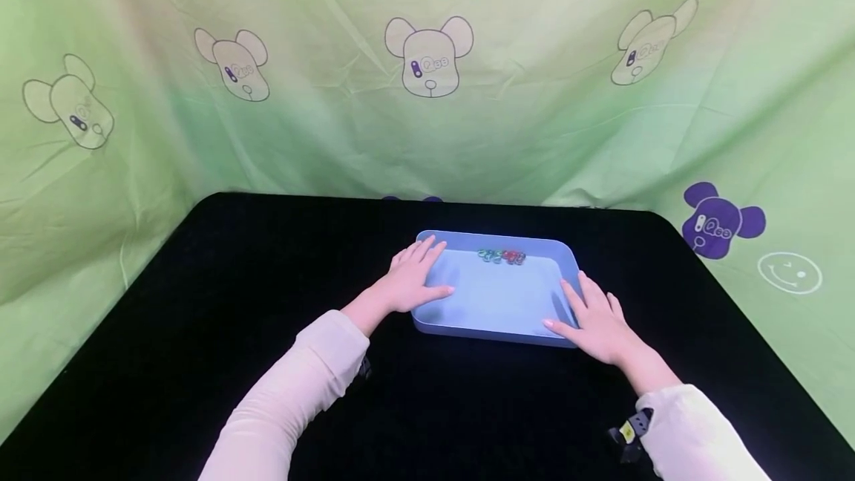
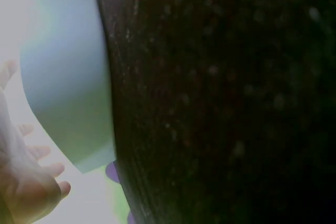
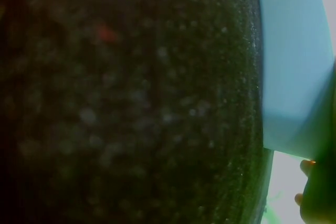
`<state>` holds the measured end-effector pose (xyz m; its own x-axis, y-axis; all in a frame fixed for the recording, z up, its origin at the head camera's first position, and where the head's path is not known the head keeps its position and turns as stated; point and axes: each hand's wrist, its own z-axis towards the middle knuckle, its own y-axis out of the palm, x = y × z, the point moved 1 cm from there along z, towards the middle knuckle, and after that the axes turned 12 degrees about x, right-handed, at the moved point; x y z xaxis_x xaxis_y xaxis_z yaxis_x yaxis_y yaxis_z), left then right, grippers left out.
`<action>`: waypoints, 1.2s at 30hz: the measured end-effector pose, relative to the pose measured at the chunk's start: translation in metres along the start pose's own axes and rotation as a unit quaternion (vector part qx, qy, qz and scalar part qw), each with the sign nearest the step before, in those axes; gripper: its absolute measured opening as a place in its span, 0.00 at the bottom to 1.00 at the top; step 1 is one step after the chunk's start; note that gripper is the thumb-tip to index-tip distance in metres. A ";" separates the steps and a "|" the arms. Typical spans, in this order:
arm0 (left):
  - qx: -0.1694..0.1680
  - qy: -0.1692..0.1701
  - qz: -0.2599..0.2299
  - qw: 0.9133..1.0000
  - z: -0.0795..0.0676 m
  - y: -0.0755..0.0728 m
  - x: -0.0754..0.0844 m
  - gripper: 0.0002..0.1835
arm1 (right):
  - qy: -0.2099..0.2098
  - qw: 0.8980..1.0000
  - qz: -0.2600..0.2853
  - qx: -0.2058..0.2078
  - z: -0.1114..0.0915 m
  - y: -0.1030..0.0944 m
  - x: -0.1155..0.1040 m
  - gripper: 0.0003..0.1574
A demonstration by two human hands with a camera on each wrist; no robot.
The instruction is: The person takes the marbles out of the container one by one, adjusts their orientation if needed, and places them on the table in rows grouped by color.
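Observation:
A shallow light-blue tray (image 1: 497, 295) lies on the black tabletop. Along its far inner side sit several small shiny glass-like pieces, a green group (image 1: 490, 255) beside a red group (image 1: 513, 257). My left hand (image 1: 414, 277) is at the tray's left end, fingers spread and overlapping the rim, thumb reaching over the inside. At the opposite end, my right hand (image 1: 600, 325) has its fingers extended along the right rim and its thumb over the near right corner. In the left wrist view, the left hand (image 2: 29, 182) shows spread fingers next to the tray's outer wall (image 2: 68, 87).
The black tabletop (image 1: 234, 303) surrounds the tray on every side. Behind it hangs a green curtain (image 1: 320, 132) printed with mouse-like heads. A small dark device (image 1: 631, 433) is strapped at the right sleeve.

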<state>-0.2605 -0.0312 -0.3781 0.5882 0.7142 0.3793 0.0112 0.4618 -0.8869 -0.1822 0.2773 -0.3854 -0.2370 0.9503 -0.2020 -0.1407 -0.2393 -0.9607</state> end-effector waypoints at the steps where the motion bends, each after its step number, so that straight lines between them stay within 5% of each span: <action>1: -0.001 0.002 -0.001 1.000 0.000 0.001 0.000 0.42 | -0.001 1.000 0.001 0.001 0.000 0.000 0.000 0.53; 36: -0.025 0.016 -0.034 0.999 0.024 0.012 0.013 0.41 | -0.002 1.000 0.020 0.012 -0.003 -0.001 0.002 0.51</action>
<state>-0.2723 -0.0040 -0.3776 0.6103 0.6649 0.4306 0.0916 0.4807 -0.8721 -0.1799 0.2795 -0.3855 -0.2476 0.9390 -0.2386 -0.1548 -0.2814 -0.9470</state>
